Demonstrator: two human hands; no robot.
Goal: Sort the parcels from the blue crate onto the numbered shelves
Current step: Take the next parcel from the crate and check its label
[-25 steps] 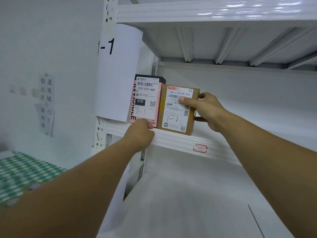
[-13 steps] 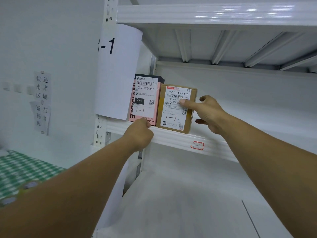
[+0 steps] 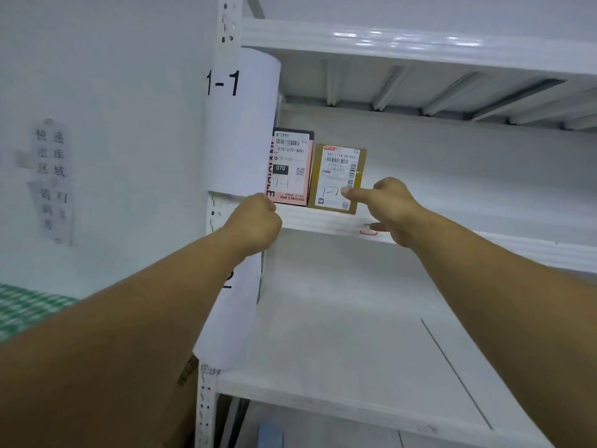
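- Nearest to me, both forearms reach up and forward over the bare lower shelf [image 3: 323,350]; a green checked cloth [image 3: 26,305] shows at the far left edge.
- The left hand [image 3: 255,221] is balled up with fingers curled in, empty as far as I can see. It sits against the front rim of the middle shelf [image 3: 323,221], just below the pink parcel's lower left corner. I can't tell whether it touches the parcel.
- The right hand [image 3: 391,205] has its index finger [image 3: 350,191] held straight out, with the tip on the label of the brown parcel [image 3: 337,179]. The other fingers are folded and the thumb lies low by a small red mark [image 3: 368,232] on the rim.
- Both parcels stand upright on the middle shelf at its left end, labels facing me. The pink parcel [image 3: 289,169] is on the left and the brown one is pressed up beside it.
- A curled white paper sign [image 3: 239,124] reading "1-1" hangs on the upright and covers the pink parcel's left edge.
- Above is the upper shelf [image 3: 387,43]. A blurred printed notice [image 3: 53,179] is stuck on the wall at left.
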